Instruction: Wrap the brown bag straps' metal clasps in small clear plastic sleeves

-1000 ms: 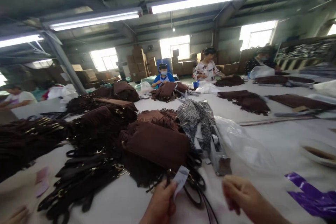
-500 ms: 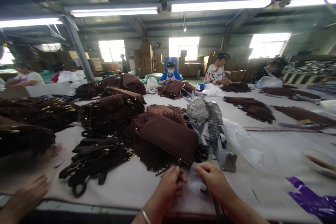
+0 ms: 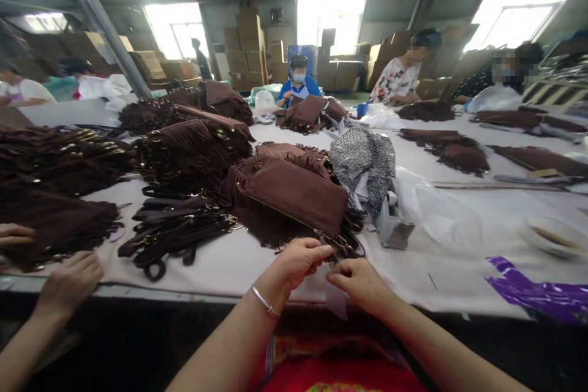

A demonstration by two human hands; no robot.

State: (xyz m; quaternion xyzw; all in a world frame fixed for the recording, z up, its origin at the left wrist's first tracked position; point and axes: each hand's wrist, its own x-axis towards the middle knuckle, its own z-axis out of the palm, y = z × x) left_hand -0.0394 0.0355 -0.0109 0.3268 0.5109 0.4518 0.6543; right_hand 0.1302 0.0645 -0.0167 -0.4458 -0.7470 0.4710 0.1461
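Note:
My left hand (image 3: 301,262), with a silver bangle at its wrist, pinches the end of a dark strap (image 3: 334,251) near a small metal fitting. Fingers closed, my right hand (image 3: 361,278) meets it at the table's front edge and grips a small piece of translucent plastic film (image 3: 337,301) that hangs down. Just beyond them a brown bag (image 3: 294,193) with a gold zip lies on other fringed bags. To its left is a heap of dark straps (image 3: 179,226) with gold clips. What lies between my fingertips is partly hidden.
Grey patterned wrapping (image 3: 362,162) and clear plastic bags (image 3: 436,214) lie right of the bags. A tape roll (image 3: 554,237) and purple plastic (image 3: 537,294) are farther right. Another person's hand (image 3: 71,282) is near a fringed bag (image 3: 55,220) at left. Co-workers sit across the table.
My view has tilted down. My hands have come closer together, the film now hanging below them. At left, the neighbour's second hand and a fringed bag now lie nearer the front edge.

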